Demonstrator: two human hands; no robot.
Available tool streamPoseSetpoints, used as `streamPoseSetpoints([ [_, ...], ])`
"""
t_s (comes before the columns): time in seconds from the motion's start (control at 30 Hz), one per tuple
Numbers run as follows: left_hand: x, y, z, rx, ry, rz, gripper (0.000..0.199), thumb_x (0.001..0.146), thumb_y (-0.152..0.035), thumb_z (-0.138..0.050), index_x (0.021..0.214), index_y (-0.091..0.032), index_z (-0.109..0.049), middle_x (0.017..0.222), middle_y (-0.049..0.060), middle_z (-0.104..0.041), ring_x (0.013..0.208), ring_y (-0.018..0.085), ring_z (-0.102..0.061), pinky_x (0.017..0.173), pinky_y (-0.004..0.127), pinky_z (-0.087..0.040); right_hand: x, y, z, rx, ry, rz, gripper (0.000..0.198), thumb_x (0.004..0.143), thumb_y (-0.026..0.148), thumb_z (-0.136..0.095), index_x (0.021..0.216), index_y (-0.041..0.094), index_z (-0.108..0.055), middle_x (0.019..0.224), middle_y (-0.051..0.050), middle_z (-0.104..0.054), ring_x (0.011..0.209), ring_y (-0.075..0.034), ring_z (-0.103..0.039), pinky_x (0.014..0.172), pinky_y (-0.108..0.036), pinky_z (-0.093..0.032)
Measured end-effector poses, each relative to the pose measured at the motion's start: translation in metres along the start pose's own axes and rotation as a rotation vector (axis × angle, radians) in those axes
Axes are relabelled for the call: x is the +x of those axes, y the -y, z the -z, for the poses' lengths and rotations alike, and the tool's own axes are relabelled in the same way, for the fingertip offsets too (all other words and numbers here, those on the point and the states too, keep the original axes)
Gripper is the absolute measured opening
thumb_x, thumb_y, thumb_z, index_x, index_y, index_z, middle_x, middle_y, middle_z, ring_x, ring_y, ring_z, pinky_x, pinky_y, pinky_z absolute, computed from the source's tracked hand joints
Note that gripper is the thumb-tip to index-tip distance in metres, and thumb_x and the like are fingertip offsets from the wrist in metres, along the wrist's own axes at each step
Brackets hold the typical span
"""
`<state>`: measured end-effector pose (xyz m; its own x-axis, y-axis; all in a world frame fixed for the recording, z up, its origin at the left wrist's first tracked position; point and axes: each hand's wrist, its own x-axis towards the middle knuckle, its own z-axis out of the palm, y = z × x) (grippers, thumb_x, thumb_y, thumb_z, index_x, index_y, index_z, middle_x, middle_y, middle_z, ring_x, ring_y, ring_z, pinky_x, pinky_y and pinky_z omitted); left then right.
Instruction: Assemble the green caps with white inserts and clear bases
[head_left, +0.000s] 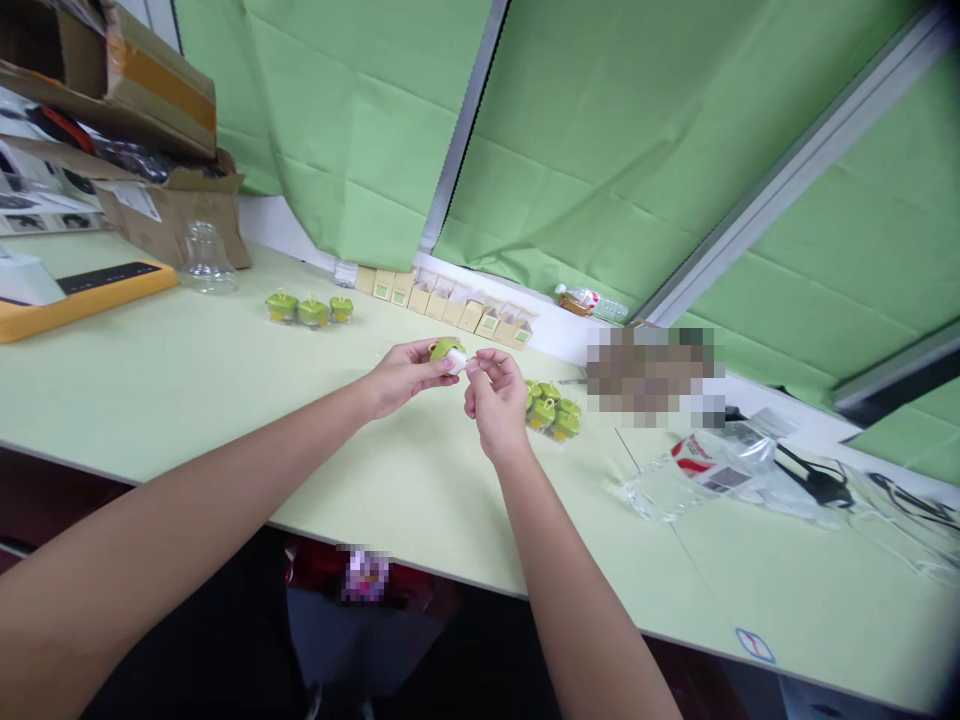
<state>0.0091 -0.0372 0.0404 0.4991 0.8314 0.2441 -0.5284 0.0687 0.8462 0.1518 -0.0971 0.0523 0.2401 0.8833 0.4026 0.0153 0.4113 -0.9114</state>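
Observed pale counter [390, 480], carton row [442, 301] at far edge. Noted L hand [401, 378] and R hand [497, 402] between far-L tubs [312, 311] and R tubs [544, 412]. Found L clamped on grn/wht piece [450, 354] above mid-counter, R at its R end, can't tell if gripping.

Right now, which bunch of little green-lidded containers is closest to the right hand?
The cluster of green-lidded containers just right of the right hand; the row of three sits well off to the left.
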Motion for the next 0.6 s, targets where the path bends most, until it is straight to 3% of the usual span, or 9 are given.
streamPoseSetpoints([
  [0.2, 0.000, 0.003, -0.003, 0.056, 0.002, -0.016, 0.045, 0.070, -0.028, -0.084, 0.112, -0.016, -0.071, 0.112, 0.009, -0.068, 0.103, 0.020, -0.063, 0.102, 0.046, -0.048, 0.000, -0.007, 0.005, -0.391, -0.003, 0.255, 0.006, 0.089, 0.026, -0.052, 0.094, 0.022, -0.053, 0.093, 0.001, -0.059, 0.052, -0.006, -0.043, 0.050, -0.023, -0.039],
  [0.4, 0.000, 0.007, -0.003, 0.054, 0.020, -0.026, 0.045, 0.071, -0.029, -0.083, 0.112, -0.016, -0.071, 0.110, 0.009, -0.068, 0.101, 0.020, -0.064, 0.103, 0.046, -0.048, -0.001, -0.009, 0.014, -0.829, 0.002, 0.549, 0.012, 0.092, 0.022, -0.047, 0.097, 0.021, -0.057, 0.096, -0.005, -0.063, 0.066, -0.013, -0.054, 0.066, -0.028, -0.046],
  [0.6, 0.000, 0.006, -0.005, 0.009, -0.013, -0.009, 0.039, 0.069, -0.026, -0.084, 0.105, -0.015, -0.073, 0.103, 0.007, -0.069, 0.096, 0.018, -0.064, 0.102, 0.044, -0.047, 0.002, -0.012, 0.019, -1.009, 0.028, 0.675, 0.018, 0.094, 0.020, -0.045, 0.101, 0.021, -0.062, 0.099, -0.008, -0.066, 0.080, -0.016, -0.061, 0.066, -0.028, -0.047],
])
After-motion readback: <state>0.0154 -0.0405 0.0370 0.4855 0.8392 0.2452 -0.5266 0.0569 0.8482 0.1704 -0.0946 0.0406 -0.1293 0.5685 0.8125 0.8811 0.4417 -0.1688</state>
